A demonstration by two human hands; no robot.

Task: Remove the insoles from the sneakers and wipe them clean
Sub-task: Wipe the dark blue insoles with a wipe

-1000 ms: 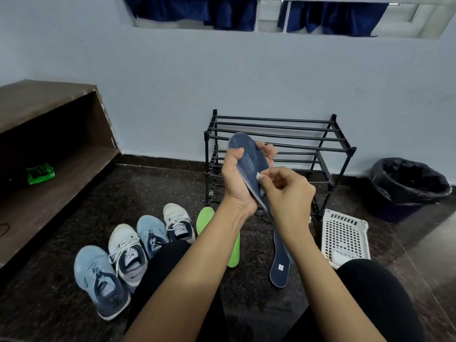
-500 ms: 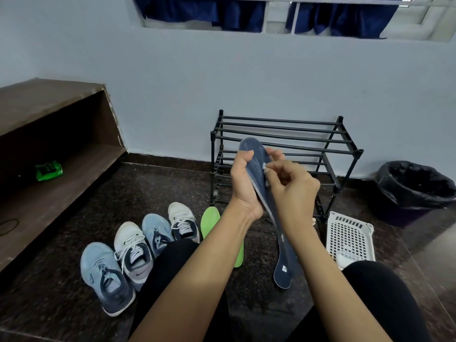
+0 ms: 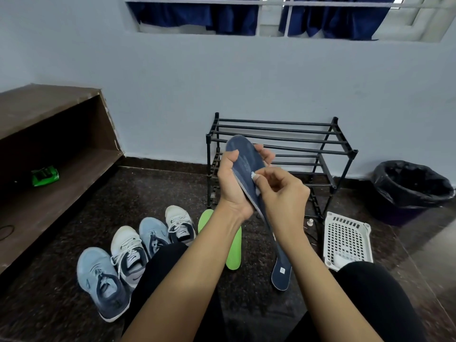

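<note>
Wipe step. Left hand (image 3: 233, 186) curls round the navy insole (image 3: 243, 159); right hand (image 3: 283, 193) pinches a small white wipe (image 3: 253, 175) onto it. Next: likely stroke down toward heel.

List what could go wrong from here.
The right hand pinches only a small white wad against the blue insole; it may slip or miss areas.
The left hand grips just the insole's upper half, so it could flex.
The green insole lies on bare floor and may pick up dirt.
</note>
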